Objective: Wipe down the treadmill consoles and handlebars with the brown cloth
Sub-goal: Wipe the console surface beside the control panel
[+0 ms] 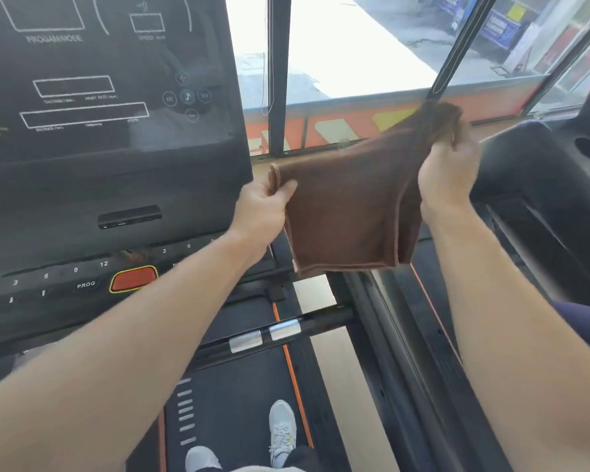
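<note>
The brown cloth [348, 202] hangs spread out in the air between my two hands, to the right of the black treadmill console [92, 137]. My left hand [264, 207] pinches the cloth's upper left corner beside the console's right edge. My right hand [448, 168] grips the bunched upper right corner, held higher. Below the console runs a black handlebar [304, 327] with two silver sensor plates. A second treadmill's dark console [539, 185] stands at the right.
A red stop button [134, 278] and number keys sit on the console's lower panel. The treadmill belt [232, 403] lies below, with my white shoes on it. Black window posts [279, 73] and glass stand ahead. A pale floor strip separates the two machines.
</note>
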